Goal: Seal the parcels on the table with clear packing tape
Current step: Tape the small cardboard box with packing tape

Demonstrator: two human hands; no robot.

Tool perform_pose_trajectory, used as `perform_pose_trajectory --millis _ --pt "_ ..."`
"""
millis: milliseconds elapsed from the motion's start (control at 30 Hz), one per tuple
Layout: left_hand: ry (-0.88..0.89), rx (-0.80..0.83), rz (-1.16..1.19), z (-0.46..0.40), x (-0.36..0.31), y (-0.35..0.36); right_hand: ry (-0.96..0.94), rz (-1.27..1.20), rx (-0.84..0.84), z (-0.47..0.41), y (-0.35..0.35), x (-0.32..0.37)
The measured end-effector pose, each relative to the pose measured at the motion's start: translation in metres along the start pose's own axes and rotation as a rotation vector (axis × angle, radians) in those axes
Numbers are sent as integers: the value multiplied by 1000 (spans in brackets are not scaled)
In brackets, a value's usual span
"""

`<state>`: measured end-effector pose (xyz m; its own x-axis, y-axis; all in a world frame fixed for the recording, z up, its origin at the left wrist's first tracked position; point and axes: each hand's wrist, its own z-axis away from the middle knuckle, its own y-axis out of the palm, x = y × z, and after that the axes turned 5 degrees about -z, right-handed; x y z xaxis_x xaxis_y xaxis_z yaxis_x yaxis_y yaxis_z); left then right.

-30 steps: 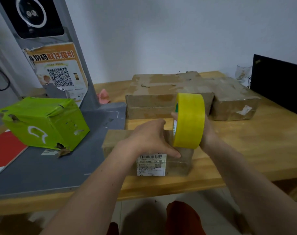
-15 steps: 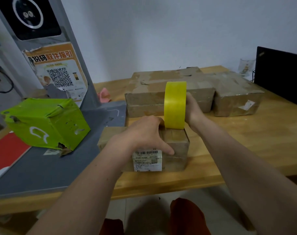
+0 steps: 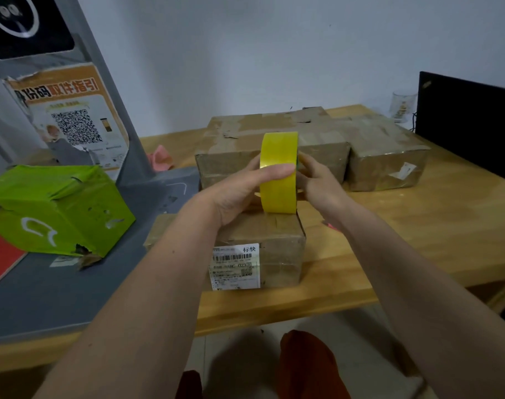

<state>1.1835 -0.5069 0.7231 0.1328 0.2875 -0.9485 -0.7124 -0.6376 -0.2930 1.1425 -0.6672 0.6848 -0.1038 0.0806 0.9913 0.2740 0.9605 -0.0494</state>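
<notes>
The white shipping label (image 3: 235,267) on the near brown parcel (image 3: 277,249) reads "标快" above a barcode; the orange poster (image 3: 70,110) at far left reads "取件指引" over a QR code

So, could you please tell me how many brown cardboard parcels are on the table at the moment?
3: the labelled parcel nearest the front edge beneath the tape roll, the large parcel behind it, and the right parcel beside the monitor. More may be hidden behind these.

Probably a parcel pickup point: QR pickup poster (image 3: 72,122), taped parcels (image 3: 274,145).
</notes>
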Motion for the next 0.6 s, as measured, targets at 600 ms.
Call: perform_pose_trajectory --millis 600 --pt "92 -137 132 1 7 12 -85 653 -246 77 -47 -47"
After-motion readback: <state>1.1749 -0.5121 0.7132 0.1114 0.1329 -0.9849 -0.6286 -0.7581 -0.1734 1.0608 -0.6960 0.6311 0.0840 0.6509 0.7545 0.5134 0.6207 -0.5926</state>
